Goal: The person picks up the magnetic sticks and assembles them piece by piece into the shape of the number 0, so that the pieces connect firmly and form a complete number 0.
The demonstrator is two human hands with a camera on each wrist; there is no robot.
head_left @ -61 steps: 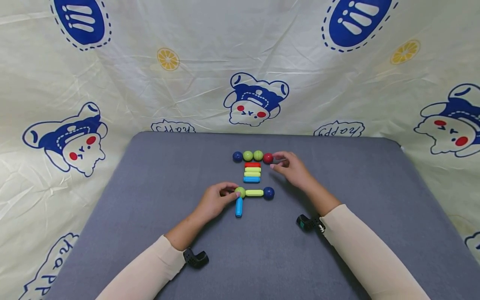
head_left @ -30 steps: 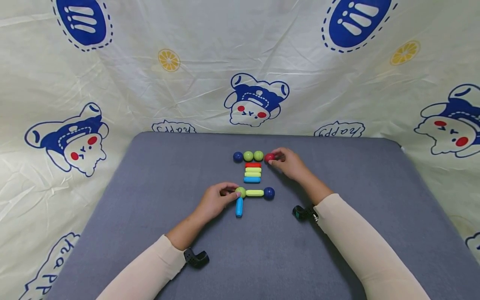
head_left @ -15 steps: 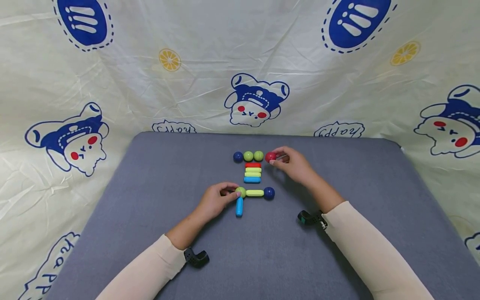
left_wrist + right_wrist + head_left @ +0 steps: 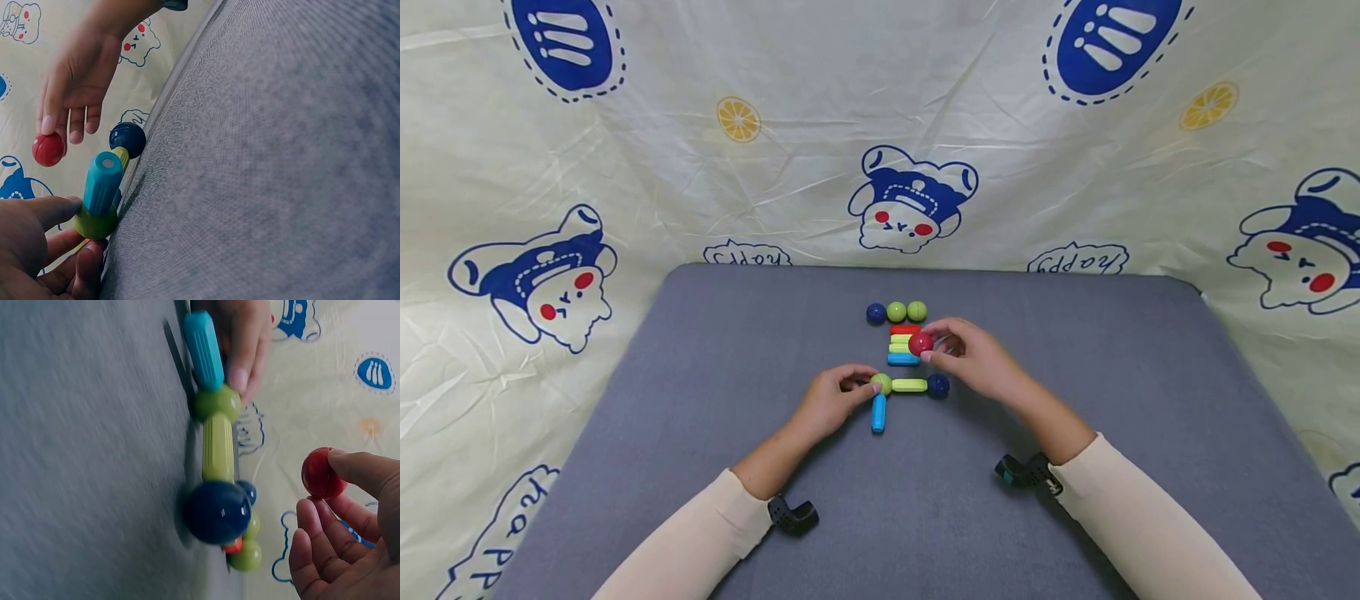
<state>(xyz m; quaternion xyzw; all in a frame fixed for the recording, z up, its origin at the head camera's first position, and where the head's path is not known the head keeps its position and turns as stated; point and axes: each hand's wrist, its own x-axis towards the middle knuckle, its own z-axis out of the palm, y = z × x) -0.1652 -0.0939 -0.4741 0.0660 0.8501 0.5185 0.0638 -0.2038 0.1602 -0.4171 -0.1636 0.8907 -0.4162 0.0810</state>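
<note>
Your right hand (image 4: 973,357) pinches the red ball (image 4: 921,342) above the stacked sticks (image 4: 904,345), while your left hand (image 4: 829,403) holds the green ball (image 4: 881,384) joined to the blue stick (image 4: 877,413) on the grey bench (image 4: 700,350).

Two bare hands and forearms, seen from a head-mounted camera. Both arms wear close-fitting, cream-coloured long sleeves that end at the wrist, the left sleeve (image 4: 688,542) and the right sleeve (image 4: 1138,529) alike in cut and shade. Beneath each cuff sits a small black wrist-worn device: the left wrist device (image 4: 792,517) is a stubby, angled black housing with a perforated face, and the right wrist device (image 4: 1022,472) is black with a teal-green tip. The left hand (image 4: 829,404) and right hand (image 4: 977,358) carry no rings or gloves.
</note>
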